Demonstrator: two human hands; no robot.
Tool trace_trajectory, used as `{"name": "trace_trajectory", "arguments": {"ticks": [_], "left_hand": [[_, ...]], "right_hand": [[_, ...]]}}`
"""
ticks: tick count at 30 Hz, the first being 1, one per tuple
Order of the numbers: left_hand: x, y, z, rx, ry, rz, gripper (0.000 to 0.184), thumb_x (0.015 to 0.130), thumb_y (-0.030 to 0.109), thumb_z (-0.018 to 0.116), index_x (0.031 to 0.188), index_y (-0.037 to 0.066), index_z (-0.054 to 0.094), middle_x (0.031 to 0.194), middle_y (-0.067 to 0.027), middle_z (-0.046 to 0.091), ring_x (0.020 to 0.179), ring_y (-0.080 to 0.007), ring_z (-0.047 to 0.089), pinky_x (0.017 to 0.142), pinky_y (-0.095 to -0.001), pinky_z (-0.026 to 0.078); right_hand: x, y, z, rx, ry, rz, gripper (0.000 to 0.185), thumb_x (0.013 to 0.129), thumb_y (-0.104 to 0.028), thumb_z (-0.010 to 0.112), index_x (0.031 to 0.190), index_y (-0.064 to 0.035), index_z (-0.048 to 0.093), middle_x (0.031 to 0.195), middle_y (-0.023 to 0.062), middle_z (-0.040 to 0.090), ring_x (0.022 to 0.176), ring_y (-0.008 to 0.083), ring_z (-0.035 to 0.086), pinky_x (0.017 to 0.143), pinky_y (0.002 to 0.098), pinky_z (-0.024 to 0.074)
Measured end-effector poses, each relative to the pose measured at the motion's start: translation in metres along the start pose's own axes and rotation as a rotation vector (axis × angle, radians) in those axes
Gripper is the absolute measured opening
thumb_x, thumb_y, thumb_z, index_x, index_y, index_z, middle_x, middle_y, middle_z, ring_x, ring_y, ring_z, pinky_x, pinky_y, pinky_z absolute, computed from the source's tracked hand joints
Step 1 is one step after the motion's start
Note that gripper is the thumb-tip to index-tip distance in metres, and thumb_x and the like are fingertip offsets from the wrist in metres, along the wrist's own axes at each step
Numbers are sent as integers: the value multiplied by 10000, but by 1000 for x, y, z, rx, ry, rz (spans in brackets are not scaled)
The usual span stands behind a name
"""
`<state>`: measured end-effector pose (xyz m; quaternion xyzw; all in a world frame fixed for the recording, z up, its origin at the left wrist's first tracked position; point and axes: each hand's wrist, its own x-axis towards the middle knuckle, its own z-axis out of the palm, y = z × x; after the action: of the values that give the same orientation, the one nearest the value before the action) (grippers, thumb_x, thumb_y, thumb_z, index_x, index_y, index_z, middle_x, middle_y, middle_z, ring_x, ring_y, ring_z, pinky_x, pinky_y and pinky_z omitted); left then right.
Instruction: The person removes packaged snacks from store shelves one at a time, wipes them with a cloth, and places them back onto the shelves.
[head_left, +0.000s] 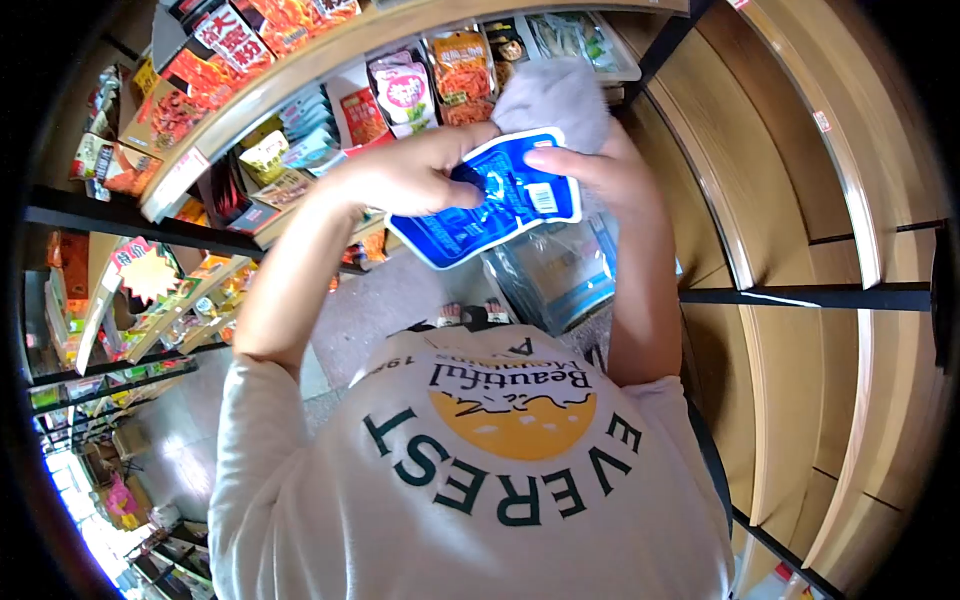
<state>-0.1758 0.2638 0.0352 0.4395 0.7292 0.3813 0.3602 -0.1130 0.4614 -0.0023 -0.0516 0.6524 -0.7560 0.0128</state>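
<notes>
A glossy blue packet (480, 215) with a white edge and a barcode is tilted in front of my chest, held by both hands. My left hand (425, 170) grips its left upper part, with the thumb lying on the printed face and the fingers closed. My right hand (610, 175) pinches the right end, its thumb pressed on the face above the barcode. Bunched against the packet's upper right edge is a grey cloth (560, 95), also in my right hand. The right fingers are mostly hidden behind the packet and cloth.
Shelves ahead hold colourful snack packets (463, 75) and boxes. Tiered wooden shelving (780, 150) with dark metal supports runs along my right. Below my hands stands a box wrapped in clear plastic (560, 280). More stocked shelves (150, 290) and tiled floor are at the left.
</notes>
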Motion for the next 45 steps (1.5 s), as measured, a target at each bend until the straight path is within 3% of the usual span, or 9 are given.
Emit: {"name": "trace_trajectory", "arguments": {"ticks": [2, 4, 5, 6, 10, 13, 20, 37, 45], "left_hand": [[1, -9, -14, 113, 44, 78, 308, 726, 121, 607, 988, -5, 506, 843, -44, 562, 783, -112, 531, 702, -244, 431], [-13, -4, -31, -15, 270, 86, 309, 737, 192, 629, 974, 16, 537, 849, -44, 569, 783, -113, 537, 700, -240, 430], [-16, -14, -32, -190, 460, 134, 349, 758, 222, 610, 1023, 13, 521, 872, -60, 578, 792, -114, 557, 695, -226, 454], [-19, -17, -32, -625, 552, 100, 387, 783, 231, 581, 1066, -15, 487, 891, -80, 581, 792, -119, 580, 689, -207, 485], [-12, -21, -7, -755, 651, 229, 303, 803, 162, 560, 1028, -27, 489, 878, -123, 605, 771, -150, 612, 639, -186, 505], [-7, -17, -2, -739, 844, 237, 171, 769, 94, 601, 906, 1, 558, 749, -63, 622, 655, -74, 595, 564, -147, 482], [-13, 1, -13, -690, 901, 330, 152, 799, 100, 553, 929, 24, 577, 781, -21, 606, 599, -37, 543, 540, -145, 462], [-24, 12, -7, -794, 923, 299, 130, 772, 141, 600, 858, 43, 605, 741, -5, 610, 610, -29, 545, 561, -145, 441], [-38, 8, -3, -899, 905, 275, 143, 803, 107, 508, 901, 24, 572, 788, -25, 603, 671, -64, 573, 610, -201, 481]], "right_hand": [[0, 3, 9, 39, 66, -67, 299, 638, -68, 683, 915, -19, 582, 824, 26, 597, 739, 103, 556, 672, 249, 450], [6, 16, 8, 241, 240, -128, 270, 672, -53, 647, 927, -12, 568, 839, 51, 593, 765, 127, 566, 686, 260, 459], [6, 15, 12, 328, 344, -164, 273, 704, -71, 621, 959, -2, 552, 866, 68, 594, 777, 145, 577, 688, 270, 468], [6, 13, 16, 417, 446, -203, 279, 737, -89, 594, 992, 7, 536, 893, 84, 595, 790, 163, 588, 689, 280, 476], [6, 14, 34, 539, 567, -372, 350, 776, -173, 588, 1058, 11, 492, 990, 97, 566, 876, 170, 564, 771, 316, 449], [4, 19, 34, 526, 513, -355, 392, 801, -248, 560, 1089, 2, 470, 1041, 98, 543, 929, 185, 542, 803, 319, 430], [-3, 10, 46, 501, 383, -374, 404, 845, -277, 465, 1124, 14, 436, 1069, 112, 527, 969, 217, 520, 827, 344, 412], [-30, 12, 63, 506, 455, -248, 421, 750, -65, 545, 1140, 9, 407, 1034, 114, 524, 935, 214, 524, 834, 359, 421], [-28, 13, 67, 476, 453, -212, 418, 739, -96, 563, 1123, 3, 432, 1004, 102, 536, 903, 201, 530, 804, 328, 429]]}}
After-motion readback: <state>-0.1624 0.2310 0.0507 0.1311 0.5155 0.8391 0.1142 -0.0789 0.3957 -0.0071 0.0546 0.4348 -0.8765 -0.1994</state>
